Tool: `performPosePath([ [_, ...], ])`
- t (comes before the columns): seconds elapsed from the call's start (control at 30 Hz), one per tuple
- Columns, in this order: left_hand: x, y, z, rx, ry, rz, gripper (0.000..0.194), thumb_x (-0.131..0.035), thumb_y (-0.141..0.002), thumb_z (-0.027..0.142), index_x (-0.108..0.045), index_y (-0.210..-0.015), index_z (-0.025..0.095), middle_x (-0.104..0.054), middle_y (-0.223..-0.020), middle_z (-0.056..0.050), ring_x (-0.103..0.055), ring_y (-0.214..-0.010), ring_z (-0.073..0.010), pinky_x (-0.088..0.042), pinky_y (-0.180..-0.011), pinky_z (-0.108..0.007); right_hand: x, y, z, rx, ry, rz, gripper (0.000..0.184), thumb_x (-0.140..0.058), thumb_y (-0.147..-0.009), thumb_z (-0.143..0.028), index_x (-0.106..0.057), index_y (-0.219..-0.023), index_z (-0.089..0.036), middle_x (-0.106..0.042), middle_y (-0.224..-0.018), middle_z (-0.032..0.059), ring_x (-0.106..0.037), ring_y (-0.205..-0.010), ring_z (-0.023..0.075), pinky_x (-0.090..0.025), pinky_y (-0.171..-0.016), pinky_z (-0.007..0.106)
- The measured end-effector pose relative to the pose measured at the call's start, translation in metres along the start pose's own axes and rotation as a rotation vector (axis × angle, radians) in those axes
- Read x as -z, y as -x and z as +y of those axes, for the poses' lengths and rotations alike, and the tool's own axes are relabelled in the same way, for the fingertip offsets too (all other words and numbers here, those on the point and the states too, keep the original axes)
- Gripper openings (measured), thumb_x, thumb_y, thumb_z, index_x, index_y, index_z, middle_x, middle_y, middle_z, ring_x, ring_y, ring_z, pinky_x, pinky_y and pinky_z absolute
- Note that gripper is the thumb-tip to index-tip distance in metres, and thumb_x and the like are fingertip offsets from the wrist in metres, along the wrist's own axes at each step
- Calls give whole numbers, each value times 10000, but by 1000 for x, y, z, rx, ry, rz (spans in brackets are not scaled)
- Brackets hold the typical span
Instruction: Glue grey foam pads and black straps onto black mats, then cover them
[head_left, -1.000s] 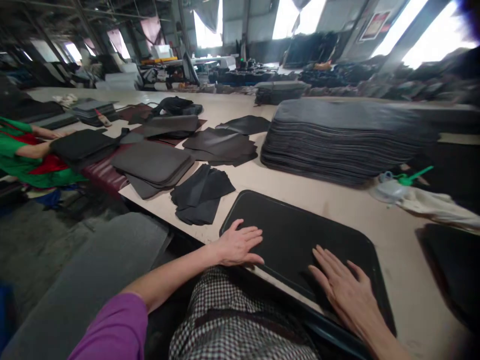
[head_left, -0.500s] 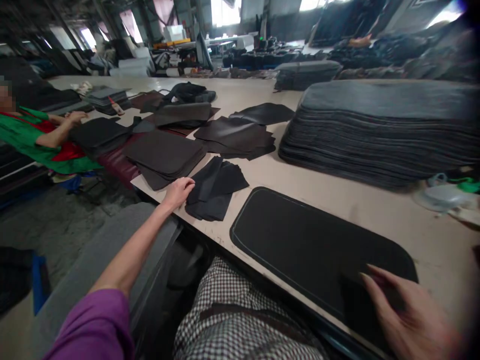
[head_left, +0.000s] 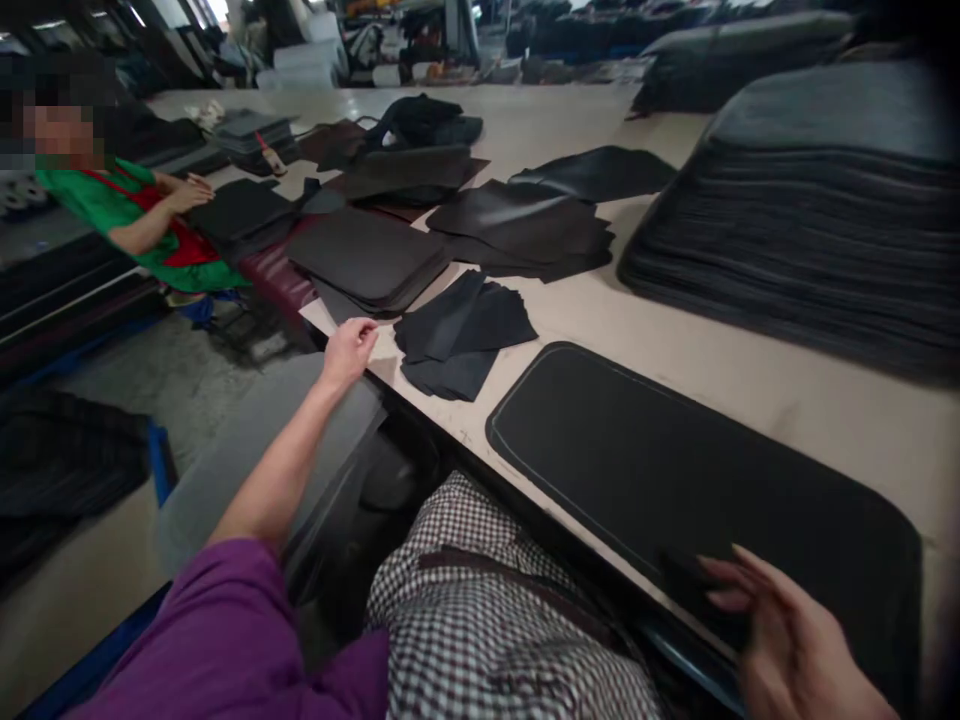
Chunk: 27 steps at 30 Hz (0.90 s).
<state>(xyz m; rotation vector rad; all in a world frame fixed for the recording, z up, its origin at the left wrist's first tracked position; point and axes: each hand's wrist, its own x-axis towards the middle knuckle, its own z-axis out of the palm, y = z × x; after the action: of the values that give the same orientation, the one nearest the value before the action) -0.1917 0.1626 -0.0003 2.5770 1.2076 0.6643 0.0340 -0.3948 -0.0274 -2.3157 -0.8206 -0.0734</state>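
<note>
My left hand hovers at the table's front edge with its fingers curled in; I see nothing between them. Just right of it lies a loose fan of small black sheet pieces, apart from the fingers. A large black mat with rounded corners and a pale line along its border lies flat in front of me. Over the mat's near right part is my right hand, slightly blurred, its fingers apart. Beside its fingertips is a darker patch on the mat; I cannot tell whether it is shadow or a piece.
A tall stack of dark mats stands at the back right. Brown-black sheets and a stack of dark rounded panels lie beyond the small pieces. Grey sheeting hangs at my left. A person in green sits further left.
My view has turned down and left. My left hand has moved off the edge of the small black pieces. My right hand has shifted over the mat, its fingers pointing more to the left.
</note>
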Motion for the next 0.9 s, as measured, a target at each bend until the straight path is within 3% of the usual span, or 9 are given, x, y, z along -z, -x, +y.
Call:
performPosePath([
  [0.13,6,91,-38,137,-101,-98,259,-635,-918,422,-631,-1045,197,-683,-1026,-82,-631,-960,-235,-520,-888,-374,-13,-4,-24,103,-87,-62,419,-427,-1036,-434,-554,-1417,-317,-721,-1148,50,-701,-993,315,-531,-949,530],
  [0.23,-9,146,-41,142,-157,-193,380,-720,-854,515,-624,-1057,208,-664,-1124,-105,-604,-1082,-282,-512,-940,-415,-22,-14,-45,206,-140,-73,355,-463,-1049,-378,-583,-1368,-276,-713,-1145,53,-691,-1008,274,-515,-993,477],
  [0.3,-20,164,-36,150,-201,-207,420,-718,-857,530,-615,-1094,199,-632,-1223,-147,-562,-1178,-329,-479,-1000,-472,-27,-18,-53,267,-162,-90,333,-464,-1065,-357,-594,-1355,-261,-708,-1152,55,-685,-1024,254,-507,-1009,444],
  [0.4,-31,167,-32,163,-245,-196,344,-677,-897,468,-612,-1088,189,-593,-1297,-188,-496,-1275,-376,-413,-1072,-538,-30,-20,-56,322,-169,-93,311,-471,-1078,-355,-613,-1335,-255,-706,-1161,54,-681,-1037,240,-504,-999,409],
  [0.53,-27,159,-37,165,-218,-192,169,-579,-950,363,-627,-992,207,-630,-1214,-165,-534,-1224,-349,-434,-1051,-525,-25,-19,-55,363,-154,-88,287,-485,-1083,-357,-627,-1309,-251,-707,-1164,60,-676,-1049,247,-493,-1009,414],
  [0.67,-22,159,-47,177,-131,-144,128,-542,-943,306,-632,-909,220,-670,-1126,-141,-571,-1189,-315,-449,-1061,-502,-21,-21,-55,411,-155,-109,274,-485,-1082,-358,-639,-1284,-255,-710,-1138,50,-686,-1024,240,-507,-994,401],
  [0.8,-15,158,-58,239,3,6,150,-537,-901,305,-616,-822,205,-692,-1140,-140,-605,-1147,-276,-481,-1052,-468,-25,-23,-59,426,-196,-174,270,-484,-1082,-359,-647,-1277,-268,-705,-1165,36,-703,-1001,217,-529,-963,364],
  [0.9,12,146,-70,316,121,181,288,-437,-944,387,-619,-843,189,-716,-1048,-108,-629,-1047,-225,-532,-972,-425,-28,-26,-65,368,-300,-246,271,-503,-1076,-392,-665,-1261,-278,-697,-1200,34,-720,-967,202,-557,-924,337],
])
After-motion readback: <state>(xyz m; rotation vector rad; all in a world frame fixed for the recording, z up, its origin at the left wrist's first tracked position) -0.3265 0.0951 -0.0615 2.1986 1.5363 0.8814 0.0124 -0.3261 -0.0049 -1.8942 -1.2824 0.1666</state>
